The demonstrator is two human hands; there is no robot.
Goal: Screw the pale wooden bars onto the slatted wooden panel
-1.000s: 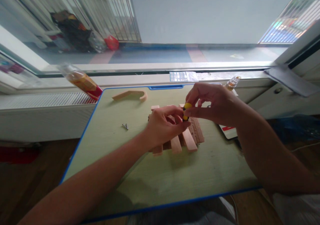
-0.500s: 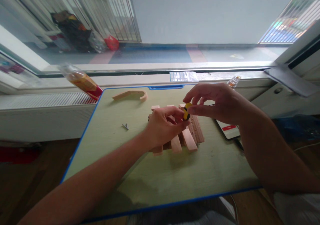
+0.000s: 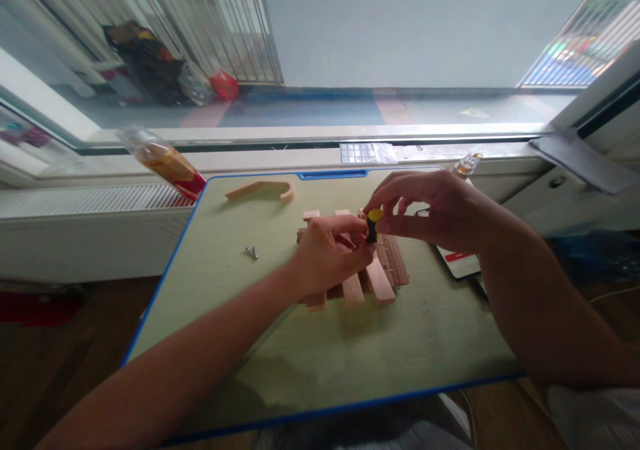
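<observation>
My right hand (image 3: 430, 210) pinches the yellow-and-black handle of a small screwdriver (image 3: 373, 223) held upright over a slatted wooden piece (image 3: 370, 277) on the green desk (image 3: 280, 343). My left hand (image 3: 327, 253) is closed just left of the tool, fingertips against its lower part and resting on the slats. The tool's tip is hidden by my fingers. Two loose screws (image 3: 251, 253) lie left of my left hand. A curved wooden part (image 3: 263, 189) lies at the desk's far side.
A plastic bottle (image 3: 163, 160) lies tilted on the sill at the desk's far left corner. A phone or card (image 3: 457, 260) rests at the right edge under my right arm. A small bottle (image 3: 466, 164) and a clear packet (image 3: 365, 152) sit on the windowsill.
My right hand's fingers have shifted around the screwdriver handle, which sits slightly lower than before. My left hand stays in place on the slats.
</observation>
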